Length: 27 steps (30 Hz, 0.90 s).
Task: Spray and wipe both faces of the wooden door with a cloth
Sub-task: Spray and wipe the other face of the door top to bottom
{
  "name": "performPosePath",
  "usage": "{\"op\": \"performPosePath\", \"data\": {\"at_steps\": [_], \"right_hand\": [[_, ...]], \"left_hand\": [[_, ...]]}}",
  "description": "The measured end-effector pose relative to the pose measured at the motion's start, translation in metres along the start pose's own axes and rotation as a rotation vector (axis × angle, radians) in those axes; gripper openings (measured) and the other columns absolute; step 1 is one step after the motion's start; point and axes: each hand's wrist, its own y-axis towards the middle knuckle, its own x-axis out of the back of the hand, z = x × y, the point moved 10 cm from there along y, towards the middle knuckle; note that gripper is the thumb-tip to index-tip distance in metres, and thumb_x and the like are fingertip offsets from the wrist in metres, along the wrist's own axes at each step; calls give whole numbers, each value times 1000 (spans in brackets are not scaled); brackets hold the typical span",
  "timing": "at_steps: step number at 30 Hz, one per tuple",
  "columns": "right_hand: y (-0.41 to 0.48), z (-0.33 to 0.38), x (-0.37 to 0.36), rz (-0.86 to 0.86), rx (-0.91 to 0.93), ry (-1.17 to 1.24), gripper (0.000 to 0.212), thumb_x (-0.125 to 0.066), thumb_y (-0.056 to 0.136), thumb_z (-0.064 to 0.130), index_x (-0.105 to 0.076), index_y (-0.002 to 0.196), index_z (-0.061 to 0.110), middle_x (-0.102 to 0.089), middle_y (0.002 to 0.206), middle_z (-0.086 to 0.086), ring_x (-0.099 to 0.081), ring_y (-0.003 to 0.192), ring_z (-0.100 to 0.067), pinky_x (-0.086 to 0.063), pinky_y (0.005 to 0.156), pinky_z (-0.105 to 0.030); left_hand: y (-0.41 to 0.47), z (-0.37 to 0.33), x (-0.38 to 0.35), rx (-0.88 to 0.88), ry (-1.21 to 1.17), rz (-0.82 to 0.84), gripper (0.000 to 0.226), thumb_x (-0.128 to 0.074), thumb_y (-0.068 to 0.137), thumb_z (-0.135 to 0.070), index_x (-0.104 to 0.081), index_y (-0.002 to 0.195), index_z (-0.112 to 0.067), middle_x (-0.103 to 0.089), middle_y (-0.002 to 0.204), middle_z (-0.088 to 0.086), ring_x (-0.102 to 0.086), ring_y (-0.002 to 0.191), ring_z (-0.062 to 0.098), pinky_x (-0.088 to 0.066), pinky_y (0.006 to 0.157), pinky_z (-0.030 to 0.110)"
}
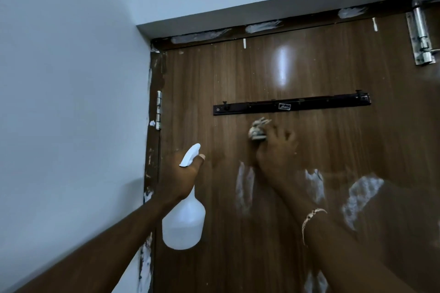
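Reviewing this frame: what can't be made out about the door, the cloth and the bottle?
All in the head view:
- The cloth sits mostly under the blurred right hand; whether it is gripped or just pressed, I cannot tell.
- The spray bottle has its trigger hidden by the left hand gripping its neck.
- The door is cut off at the bottom and right by the frame; its other face is unseen.
- The hook rail label is too small to read.
- The bolt is clipped by the right edge.

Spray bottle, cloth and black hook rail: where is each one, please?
spray bottle [184, 223], head view, its round body
cloth [257, 129], head view, its bunched part
black hook rail [292, 104], head view, its middle
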Motion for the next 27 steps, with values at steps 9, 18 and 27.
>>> {"op": "performPosePath", "data": {"at_steps": [9,18,27], "right_hand": [[-45,118,-88,369,654,-13,50,-66,81,25,-61,131,28,-50,145,1,-33,132,-28,-37,104,-58],[-10,154,-103,263,357,25,64,-61,90,36,-39,150,30,-32,159,-1,-27,141,-35,-26,115,-59],[-13,112,-80,169,304,-69,61,-63,89,27,-47,147,26,-37,157,-5,-32,140,-34,-26,113,-54]], "left_hand": [[4,24,39,22,-44,-78,40,-68,100,-22,-66,137,-7,-72,119,-1,-71,103,17,-48,76,3],[15,31,65,-53,52,-107,37,-66,102,-21,-67,136,-8,-73,116,-2,-66,92,9,-44,65,-3],[-10,66,69,8,87,-107,36,-68,100,-23,-69,133,-8,-78,105,7,-75,89,20,-43,68,-1]]}}
